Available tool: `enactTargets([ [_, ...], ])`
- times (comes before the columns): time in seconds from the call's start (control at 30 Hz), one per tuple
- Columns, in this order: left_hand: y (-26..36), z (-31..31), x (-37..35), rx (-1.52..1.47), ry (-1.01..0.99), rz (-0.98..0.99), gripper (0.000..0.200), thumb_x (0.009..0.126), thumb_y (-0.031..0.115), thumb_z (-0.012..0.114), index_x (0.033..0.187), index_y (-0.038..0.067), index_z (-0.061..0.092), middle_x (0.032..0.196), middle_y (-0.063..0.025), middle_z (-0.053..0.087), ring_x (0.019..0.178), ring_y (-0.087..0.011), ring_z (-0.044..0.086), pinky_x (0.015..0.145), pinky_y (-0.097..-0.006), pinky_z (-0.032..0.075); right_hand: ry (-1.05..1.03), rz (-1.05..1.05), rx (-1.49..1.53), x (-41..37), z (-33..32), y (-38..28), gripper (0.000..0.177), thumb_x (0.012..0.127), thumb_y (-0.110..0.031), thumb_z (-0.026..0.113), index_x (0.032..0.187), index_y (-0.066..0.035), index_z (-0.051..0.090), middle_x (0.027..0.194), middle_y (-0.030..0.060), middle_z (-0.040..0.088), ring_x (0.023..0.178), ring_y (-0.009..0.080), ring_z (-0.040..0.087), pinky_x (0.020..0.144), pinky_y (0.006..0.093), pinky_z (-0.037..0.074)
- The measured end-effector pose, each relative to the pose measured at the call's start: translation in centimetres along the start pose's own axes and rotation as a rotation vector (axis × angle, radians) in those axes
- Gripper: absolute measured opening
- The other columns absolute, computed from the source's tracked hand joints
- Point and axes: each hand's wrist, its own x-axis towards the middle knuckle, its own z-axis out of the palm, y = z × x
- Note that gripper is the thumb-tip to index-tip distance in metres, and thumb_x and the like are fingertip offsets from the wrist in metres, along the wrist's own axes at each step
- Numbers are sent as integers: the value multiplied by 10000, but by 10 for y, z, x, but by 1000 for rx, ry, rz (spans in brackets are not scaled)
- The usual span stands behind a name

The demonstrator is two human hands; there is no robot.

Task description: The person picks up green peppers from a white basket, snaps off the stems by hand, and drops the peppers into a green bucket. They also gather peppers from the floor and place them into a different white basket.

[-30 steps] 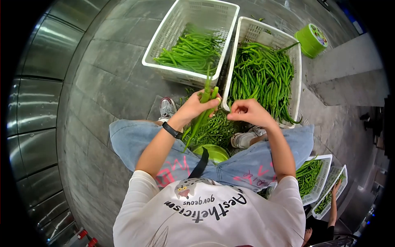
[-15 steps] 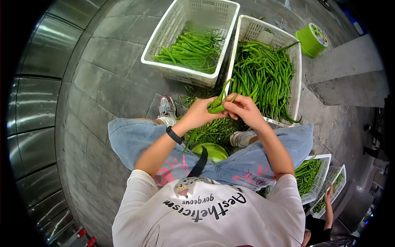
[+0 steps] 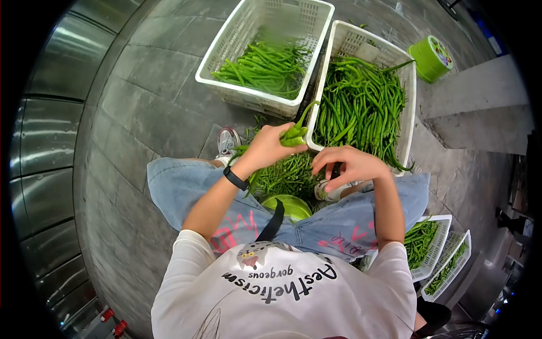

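Observation:
My left hand (image 3: 267, 148) is closed around a few long green chili peppers (image 3: 294, 134), one thin end sticking up past the fingers. My right hand (image 3: 355, 164) is apart from it, near the close corner of the right white crate (image 3: 411, 107). Its fingers are spread and curved, with nothing visible between them. That crate is heaped with long green chili peppers (image 3: 361, 101). Beside it, the left white crate (image 3: 248, 96) holds a smaller amount of green peppers (image 3: 265, 68). Below my hands, a heap of green stems and bits (image 3: 285, 176) lies on the floor between my shoes.
A green plastic seat edge (image 3: 291, 206) shows between my legs. A green stool (image 3: 430, 59) stands beyond the right crate, near a concrete block (image 3: 480, 96). At lower right are two more white crates (image 3: 443, 248) with peppers. Metal panels (image 3: 48, 141) line the left side.
My right hand has parted from the peppers and moved right and slightly down, its fingers opening. My left hand keeps the peppers. A person's arm at the lower-right crates has gone from view.

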Motion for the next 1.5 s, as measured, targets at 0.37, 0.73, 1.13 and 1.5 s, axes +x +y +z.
enactTargets([
  [0.37,6,20,-10,321,-86,157,462,717,395,745,1036,81,633,713,-161,624,673,-362,602,598,-420,469,626,79,202,28,25,10,188,858,-161,652,926,7,606,679,0,581,564,38,495,498,201,393],
  [0.73,1,23,-16,316,-100,266,440,711,355,753,1039,84,641,808,-140,650,752,-347,611,629,-415,477,471,172,625,23,19,18,135,896,-154,608,933,-24,600,690,6,575,532,35,484,437,165,313],
  [1.13,14,-1,-4,137,-79,116,455,730,263,777,1060,-6,616,840,-115,676,700,-229,643,635,-331,489,672,79,561,16,5,12,179,914,-192,535,992,-42,594,715,-48,512,548,18,385,462,169,265],
  [1.5,9,7,-6,-131,-181,41,379,773,232,755,1049,18,607,831,-61,668,684,-166,635,624,-277,487,748,-249,994,25,-3,28,174,902,-170,576,843,-8,552,683,6,451,578,73,374,507,215,316],
])
